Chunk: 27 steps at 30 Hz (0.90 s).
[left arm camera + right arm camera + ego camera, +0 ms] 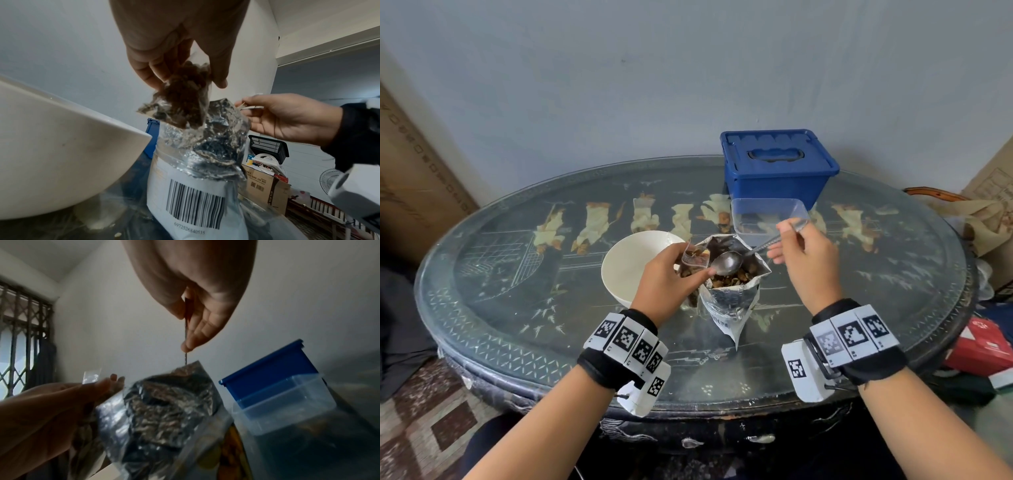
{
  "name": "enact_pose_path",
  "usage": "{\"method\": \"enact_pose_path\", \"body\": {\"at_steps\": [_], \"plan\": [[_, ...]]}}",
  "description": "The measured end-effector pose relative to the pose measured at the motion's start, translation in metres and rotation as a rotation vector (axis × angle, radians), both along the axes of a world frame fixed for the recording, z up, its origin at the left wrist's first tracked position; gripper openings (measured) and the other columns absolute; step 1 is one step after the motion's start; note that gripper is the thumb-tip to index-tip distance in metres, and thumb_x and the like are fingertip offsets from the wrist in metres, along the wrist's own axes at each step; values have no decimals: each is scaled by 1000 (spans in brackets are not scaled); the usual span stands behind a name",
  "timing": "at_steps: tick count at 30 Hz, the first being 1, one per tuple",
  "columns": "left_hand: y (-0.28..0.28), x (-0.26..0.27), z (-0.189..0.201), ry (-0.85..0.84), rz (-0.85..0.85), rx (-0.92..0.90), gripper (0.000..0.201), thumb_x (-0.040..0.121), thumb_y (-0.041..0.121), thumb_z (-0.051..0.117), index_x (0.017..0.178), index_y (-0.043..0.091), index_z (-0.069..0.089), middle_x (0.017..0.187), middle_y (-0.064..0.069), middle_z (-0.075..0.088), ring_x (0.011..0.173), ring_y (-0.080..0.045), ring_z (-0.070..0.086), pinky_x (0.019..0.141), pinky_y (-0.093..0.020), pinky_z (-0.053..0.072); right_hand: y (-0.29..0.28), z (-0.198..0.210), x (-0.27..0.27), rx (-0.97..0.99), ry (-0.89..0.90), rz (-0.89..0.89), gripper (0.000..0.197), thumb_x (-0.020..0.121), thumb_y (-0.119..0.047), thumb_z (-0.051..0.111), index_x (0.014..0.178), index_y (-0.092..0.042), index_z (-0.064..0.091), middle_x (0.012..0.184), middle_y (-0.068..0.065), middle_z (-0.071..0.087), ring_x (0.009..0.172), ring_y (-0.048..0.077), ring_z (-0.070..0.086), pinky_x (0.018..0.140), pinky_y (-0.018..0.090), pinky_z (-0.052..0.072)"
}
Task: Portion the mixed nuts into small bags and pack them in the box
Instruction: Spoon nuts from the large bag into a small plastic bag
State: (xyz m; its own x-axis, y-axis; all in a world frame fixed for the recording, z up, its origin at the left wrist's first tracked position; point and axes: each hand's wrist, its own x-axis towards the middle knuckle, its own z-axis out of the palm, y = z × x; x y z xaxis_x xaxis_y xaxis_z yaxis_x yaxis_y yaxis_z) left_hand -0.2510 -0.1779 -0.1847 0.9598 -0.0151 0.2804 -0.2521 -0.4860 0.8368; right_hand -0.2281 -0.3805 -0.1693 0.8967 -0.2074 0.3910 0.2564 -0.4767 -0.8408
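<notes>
My left hand point(681, 265) pinches a small clear bag point(695, 257) open at its top; in the left wrist view the small bag point(185, 97) hangs partly filled with brown nuts. It is held just above the open foil bag of mixed nuts point(732, 291), which stands on the table. My right hand point(789, 240) grips the handle of a metal spoon point(727, 263). The spoon's bowl looks empty and hovers over the foil bag's mouth, beside the small bag. A blue box point(777, 161) with its lid on stands at the back.
A white bowl point(626, 270) sits left of the foil bag, close to my left hand. A clear plastic container point(768, 216) stands between the foil bag and the blue box. The oval glass-topped table point(517, 308) has cardboard boxes and clutter around it.
</notes>
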Motion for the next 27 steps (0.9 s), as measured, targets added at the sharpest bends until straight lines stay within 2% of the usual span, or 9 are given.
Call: {"method": "enact_pose_path", "body": {"at_steps": [5, 7, 12, 14, 16, 18, 20, 24, 27], "plan": [[1, -1, 2, 15, -6, 4, 32, 74, 26, 75, 99, 21, 55, 86, 15, 58, 77, 11, 52, 67, 0, 37, -1, -13, -2, -55, 166, -16, 23, 91, -24, 57, 80, -5, 66, 70, 3, 66, 71, 24, 63, 77, 39, 52], [2, -1, 2, 22, -12, 1, 32, 75, 26, 75, 98, 21, 55, 86, 16, 58, 78, 10, 52, 67, 0, 37, -3, -12, -5, -55, 182, 2, 16, 89, -24, 60, 83, -10, 67, 74, -1, 65, 73, 20, 62, 75, 33, 51], [1, 2, 6, 15, 4, -48, 28, 76, 29, 74, 96, 22, 57, 85, 16, 61, 81, 3, 56, 67, -2, 39, -7, -2, -9, -77, 159, 43, 15, 87, -22, 63, 100, -14, 65, 87, -3, 63, 81, 7, 56, 68, 5, 41], [0, 4, 11, 4, 13, -88, 26, 76, 28, 74, 95, 25, 57, 84, 18, 61, 80, 2, 57, 66, -3, 40, -7, 2, -10, -117, 111, 46, 14, 87, -19, 64, 98, -12, 65, 87, -1, 64, 79, 7, 56, 68, 2, 40], [-2, 6, 17, -11, 19, -127, 26, 76, 27, 74, 95, 25, 56, 84, 20, 60, 79, 3, 57, 67, -3, 41, -7, 4, -12, -193, 57, 73, 12, 86, -18, 64, 96, -11, 66, 91, 1, 66, 82, 10, 57, 73, 5, 41], [-5, 7, 25, -27, 19, -164, 29, 77, 27, 74, 98, 23, 55, 86, 19, 60, 81, 3, 58, 68, -4, 43, -4, 7, -14, -317, -19, 82, 14, 87, -22, 64, 96, -12, 67, 93, 1, 66, 89, 15, 57, 82, 25, 47], [-9, 7, 34, -41, 21, -235, 28, 76, 26, 74, 97, 22, 56, 88, 16, 62, 82, 1, 59, 70, -7, 46, 1, 15, -18, -465, -172, 60, 23, 85, -34, 59, 92, -14, 68, 92, 0, 66, 91, 23, 58, 76, 40, 46], [-20, 4, 54, -87, -2, -410, 28, 73, 27, 75, 95, 26, 57, 91, 6, 66, 83, -10, 64, 77, -25, 54, 24, 30, -25, -659, -333, 121, 41, 79, -54, 52, 91, -18, 68, 87, -4, 67, 84, 20, 61, 70, 36, 40], [-26, 2, 64, -123, -36, -443, 28, 74, 22, 76, 94, 26, 56, 87, 8, 64, 80, -7, 63, 76, -26, 54, 40, 32, -26, -568, -292, 199, 45, 77, -53, 55, 96, -14, 64, 85, -5, 67, 79, 17, 62, 68, 38, 45]]}}
